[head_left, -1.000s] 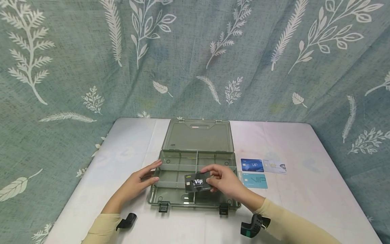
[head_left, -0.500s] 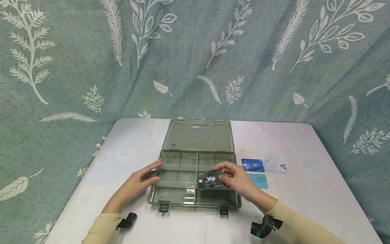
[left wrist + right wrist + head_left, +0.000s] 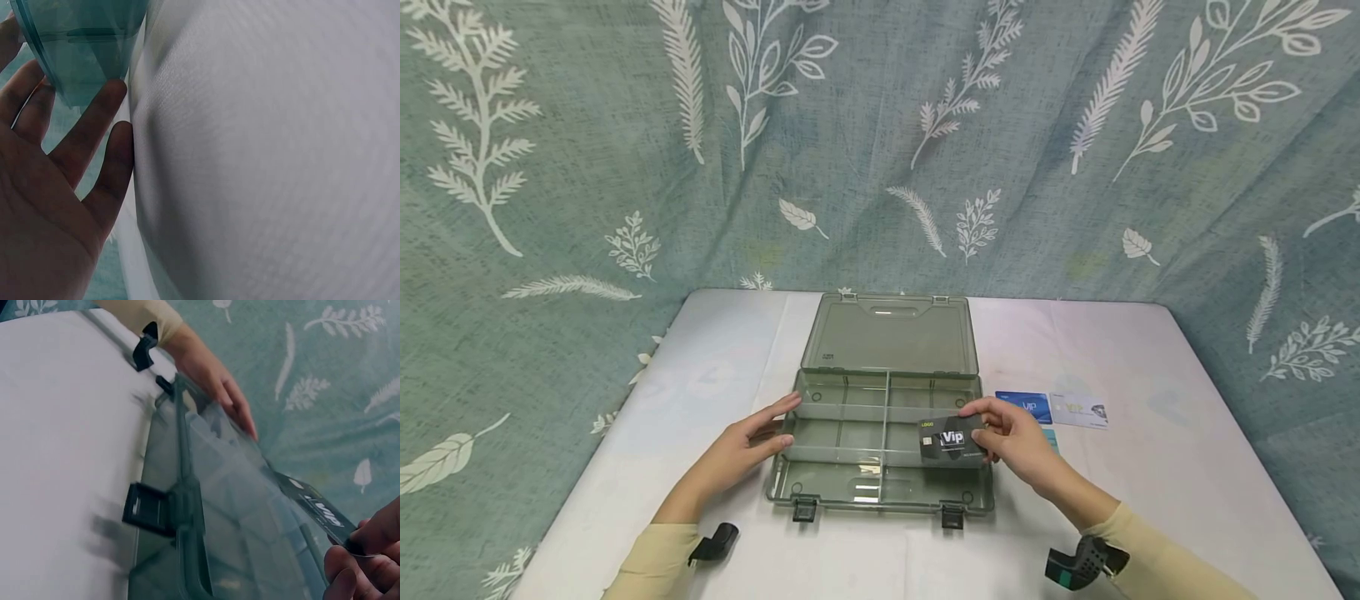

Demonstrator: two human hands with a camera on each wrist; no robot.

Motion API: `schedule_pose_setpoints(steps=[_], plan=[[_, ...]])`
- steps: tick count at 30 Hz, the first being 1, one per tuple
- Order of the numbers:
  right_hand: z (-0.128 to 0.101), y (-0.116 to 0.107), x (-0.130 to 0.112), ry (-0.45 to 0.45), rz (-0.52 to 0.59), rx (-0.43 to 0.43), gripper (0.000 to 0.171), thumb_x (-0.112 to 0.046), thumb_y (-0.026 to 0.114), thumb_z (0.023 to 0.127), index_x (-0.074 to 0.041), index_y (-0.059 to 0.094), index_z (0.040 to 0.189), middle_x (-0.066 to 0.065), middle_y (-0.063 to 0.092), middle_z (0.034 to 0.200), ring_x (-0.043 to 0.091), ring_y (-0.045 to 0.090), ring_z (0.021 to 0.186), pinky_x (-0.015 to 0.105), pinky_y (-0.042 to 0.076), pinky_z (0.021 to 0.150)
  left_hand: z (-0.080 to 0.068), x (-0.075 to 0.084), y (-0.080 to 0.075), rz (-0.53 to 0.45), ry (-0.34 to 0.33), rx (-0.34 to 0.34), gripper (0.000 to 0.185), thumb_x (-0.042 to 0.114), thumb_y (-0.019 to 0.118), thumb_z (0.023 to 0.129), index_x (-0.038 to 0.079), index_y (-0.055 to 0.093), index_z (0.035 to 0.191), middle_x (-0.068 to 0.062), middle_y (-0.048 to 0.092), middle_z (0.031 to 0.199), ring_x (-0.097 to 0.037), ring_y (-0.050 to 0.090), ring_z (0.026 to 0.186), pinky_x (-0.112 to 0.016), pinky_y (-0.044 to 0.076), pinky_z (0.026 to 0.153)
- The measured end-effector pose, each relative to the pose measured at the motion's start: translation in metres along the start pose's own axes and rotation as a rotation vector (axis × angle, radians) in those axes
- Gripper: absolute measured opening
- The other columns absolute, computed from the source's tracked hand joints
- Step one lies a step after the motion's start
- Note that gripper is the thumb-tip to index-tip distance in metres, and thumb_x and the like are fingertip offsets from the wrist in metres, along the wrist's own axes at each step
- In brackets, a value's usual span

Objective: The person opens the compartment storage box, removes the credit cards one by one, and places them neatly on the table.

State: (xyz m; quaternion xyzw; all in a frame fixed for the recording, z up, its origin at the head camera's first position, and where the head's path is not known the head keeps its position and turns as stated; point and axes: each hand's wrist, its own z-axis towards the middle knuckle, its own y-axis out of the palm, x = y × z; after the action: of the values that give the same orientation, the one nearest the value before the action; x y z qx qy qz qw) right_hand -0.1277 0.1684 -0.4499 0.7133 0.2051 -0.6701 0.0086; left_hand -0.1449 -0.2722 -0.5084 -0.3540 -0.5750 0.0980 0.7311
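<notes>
On the white table [image 3: 1150,467], a clear green compartment box [image 3: 850,437] lies open with its lid [image 3: 889,333] tipped back. The right hand [image 3: 1015,433] pinches a black VIP card [image 3: 951,440] by its right end between thumb and curled fingers, holding it over the box's right middle compartment. The left hand [image 3: 741,446] rests against the box's left wall, fingers straight and relaxed. Only the head view shows the blue VIP card [image 3: 1022,406] and white VIP card [image 3: 1077,411] lying side by side to the right of the box, with a sliver of a teal card [image 3: 1051,439] peeking out behind the right hand. The right wrist view adds the front latch [image 3: 147,509] hanging open and the black card tilted above the dividers; the left wrist view shows fingertips [image 3: 112,94] touching the box's corner. Compared with a second ago, the black card has travelled from the box's front centre rightward and back, the right hand now covering most of the teal card; the left hand has not moved.
</notes>
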Motion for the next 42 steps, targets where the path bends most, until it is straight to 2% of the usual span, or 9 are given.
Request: schedule_pose_setpoints(steps=[7,12,17,28,36,42], plan=[[-0.005,-0.019,0.003,0.035,0.01,0.058,0.03,0.004,0.062,0.095,-0.001,0.064,0.124,0.015,0.065,0.097,0.015,0.056,0.07,0.033,0.057,0.059,-0.001,0.0,-0.001,-0.012,0.002,-0.009,0.059,0.028,0.065,0.102,0.019,0.044,0.156,0.001,0.034,0.164,-0.035,0.051,0.136,-0.054,0.043,0.111],[-0.008,-0.029,0.007,0.044,0.018,0.08,0.031,0.004,0.061,0.095,0.0,0.063,0.125,0.015,0.066,0.1,0.016,0.058,0.073,0.032,0.056,0.058,0.0,0.001,-0.002,-0.016,-0.008,-0.014,0.06,0.029,0.065,0.101,0.02,0.044,0.156,0.004,0.033,0.164,-0.032,0.051,0.137,-0.052,0.043,0.112],[-0.013,-0.037,0.012,0.05,0.019,0.097,0.032,0.003,0.062,0.095,0.0,0.062,0.127,0.015,0.066,0.102,0.017,0.059,0.075,0.031,0.055,0.058,-0.001,0.001,-0.001,-0.014,0.003,-0.007,0.059,0.027,0.065,0.102,0.021,0.044,0.156,0.001,0.034,0.164,-0.033,0.052,0.136,-0.054,0.043,0.111],[-0.025,-0.063,0.021,0.048,-0.039,0.16,0.033,0.003,0.06,0.097,0.002,0.06,0.13,0.009,0.055,0.085,0.017,0.05,0.062,0.032,0.051,0.055,-0.001,0.004,-0.002,-0.018,-0.011,-0.014,0.059,0.028,0.065,0.102,0.02,0.044,0.156,0.002,0.033,0.164,-0.038,0.052,0.135,-0.057,0.044,0.11],[-0.034,-0.079,0.03,0.111,-0.102,0.241,0.031,0.001,0.058,0.097,0.0,0.061,0.129,0.011,0.06,0.097,0.016,0.054,0.074,0.031,0.052,0.057,-0.001,0.004,-0.001,-0.016,-0.001,-0.007,0.059,0.026,0.065,0.101,0.018,0.044,0.156,0.002,0.034,0.164,-0.036,0.052,0.135,-0.056,0.043,0.11],[-0.041,-0.091,0.038,0.121,-0.124,0.268,0.032,0.002,0.056,0.098,0.002,0.06,0.129,0.014,0.063,0.102,0.015,0.055,0.077,0.031,0.052,0.057,-0.001,0.005,-0.002,-0.017,-0.011,-0.013,0.059,0.028,0.065,0.102,0.02,0.044,0.156,0.003,0.033,0.164,-0.036,0.052,0.135,-0.056,0.043,0.11]])
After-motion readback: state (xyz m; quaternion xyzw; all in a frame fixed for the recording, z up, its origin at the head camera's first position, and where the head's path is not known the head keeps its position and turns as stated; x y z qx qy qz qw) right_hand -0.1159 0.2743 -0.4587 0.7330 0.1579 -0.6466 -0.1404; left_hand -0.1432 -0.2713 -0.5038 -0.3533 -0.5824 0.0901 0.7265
